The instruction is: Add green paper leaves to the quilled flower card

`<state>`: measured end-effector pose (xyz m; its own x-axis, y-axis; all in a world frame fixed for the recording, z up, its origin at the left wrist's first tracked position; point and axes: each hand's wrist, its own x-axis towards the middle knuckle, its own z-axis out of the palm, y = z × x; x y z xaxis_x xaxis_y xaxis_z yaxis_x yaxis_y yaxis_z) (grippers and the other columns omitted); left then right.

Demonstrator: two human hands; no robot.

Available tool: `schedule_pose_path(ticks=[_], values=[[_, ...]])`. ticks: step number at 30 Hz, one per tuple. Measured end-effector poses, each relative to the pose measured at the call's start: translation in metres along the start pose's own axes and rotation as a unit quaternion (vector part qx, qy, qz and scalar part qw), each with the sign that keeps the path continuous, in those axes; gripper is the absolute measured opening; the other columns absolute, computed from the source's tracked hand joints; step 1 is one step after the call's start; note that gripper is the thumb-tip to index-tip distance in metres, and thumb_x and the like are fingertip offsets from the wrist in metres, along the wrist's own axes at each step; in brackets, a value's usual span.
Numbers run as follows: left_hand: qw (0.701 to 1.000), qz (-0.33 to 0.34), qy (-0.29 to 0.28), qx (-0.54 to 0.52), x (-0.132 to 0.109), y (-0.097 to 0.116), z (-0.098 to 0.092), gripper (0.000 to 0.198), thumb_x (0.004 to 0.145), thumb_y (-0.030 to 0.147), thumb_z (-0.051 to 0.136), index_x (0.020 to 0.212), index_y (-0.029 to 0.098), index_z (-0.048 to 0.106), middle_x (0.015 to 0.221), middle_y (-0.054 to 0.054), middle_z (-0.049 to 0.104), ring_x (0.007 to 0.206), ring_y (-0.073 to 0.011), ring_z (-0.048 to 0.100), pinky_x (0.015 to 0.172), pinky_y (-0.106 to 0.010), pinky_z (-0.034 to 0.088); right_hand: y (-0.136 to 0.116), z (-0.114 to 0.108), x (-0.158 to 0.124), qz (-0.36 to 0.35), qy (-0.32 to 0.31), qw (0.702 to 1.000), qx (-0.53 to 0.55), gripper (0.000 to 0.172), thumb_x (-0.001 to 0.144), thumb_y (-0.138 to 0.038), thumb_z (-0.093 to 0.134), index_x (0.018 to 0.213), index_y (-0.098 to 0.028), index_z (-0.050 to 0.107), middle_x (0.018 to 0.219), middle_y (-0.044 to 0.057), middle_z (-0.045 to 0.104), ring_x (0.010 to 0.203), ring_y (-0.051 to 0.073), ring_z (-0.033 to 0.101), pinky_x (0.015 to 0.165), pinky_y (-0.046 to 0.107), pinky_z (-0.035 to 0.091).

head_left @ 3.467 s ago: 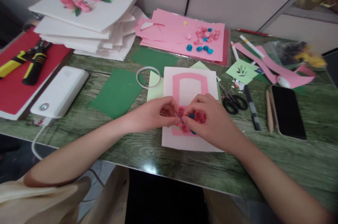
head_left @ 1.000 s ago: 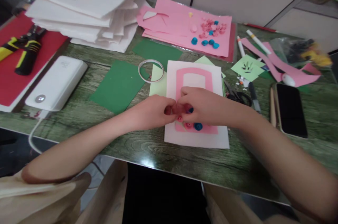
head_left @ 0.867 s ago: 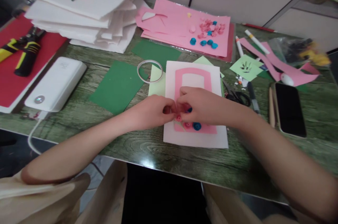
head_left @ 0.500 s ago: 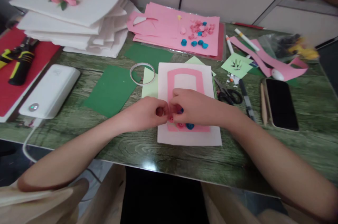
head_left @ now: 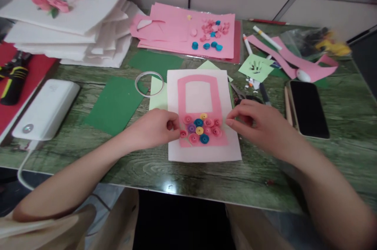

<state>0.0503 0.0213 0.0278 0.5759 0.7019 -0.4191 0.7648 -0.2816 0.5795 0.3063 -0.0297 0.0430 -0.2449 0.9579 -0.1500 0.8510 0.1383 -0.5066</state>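
A white card [head_left: 206, 155] lies flat before me with a pink paper bag shape [head_left: 182, 96], handle and all, on it. Several rolled paper flowers in pink, blue, yellow and purple are clustered on the bag's lower part. At the card's left edge, my left hand [head_left: 157, 128] is closed in a pinch at the leftmost pink paper flower [head_left: 183, 134], fingertips against its side. My right hand [head_left: 256, 124] hovers by the card's right edge, thumb and forefinger curved with a slight gap, nothing visible between them.
Behind, pink sheets [head_left: 171, 32] bear loose petals and blue rolls. Scissors [head_left: 249, 98], a phone [head_left: 309, 108] and markers [head_left: 266, 37] lie right. Left are a tape ring [head_left: 136, 85], green paper [head_left: 116, 102], a white power bank [head_left: 45, 108], pliers [head_left: 14, 85] and stacked white sheets [head_left: 76, 22].
My right hand has moved right, off the paper flowers to the card's right edge, uncovering the cluster. My left hand stays at the left flower. The whole view has shifted slightly.
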Motion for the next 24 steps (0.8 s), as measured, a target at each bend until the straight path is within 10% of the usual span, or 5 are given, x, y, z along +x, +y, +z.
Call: schedule_pose_path(ticks=[24], values=[[0.999,-0.022,-0.006,-0.031,0.001,0.005,0.002,0.016,0.074,0.03,0.056,0.07,0.018,0.066,0.053,0.004,0.047,0.05,-0.0092,0.041,0.046,-0.02,0.026,0.007,0.012,-0.002,0.0,0.025,1.0,0.014,0.013,0.084,-0.03,0.056,0.077,-0.021,0.063,0.068,-0.002,0.05,0.058,0.012,0.046,0.054,0.026,0.031]])
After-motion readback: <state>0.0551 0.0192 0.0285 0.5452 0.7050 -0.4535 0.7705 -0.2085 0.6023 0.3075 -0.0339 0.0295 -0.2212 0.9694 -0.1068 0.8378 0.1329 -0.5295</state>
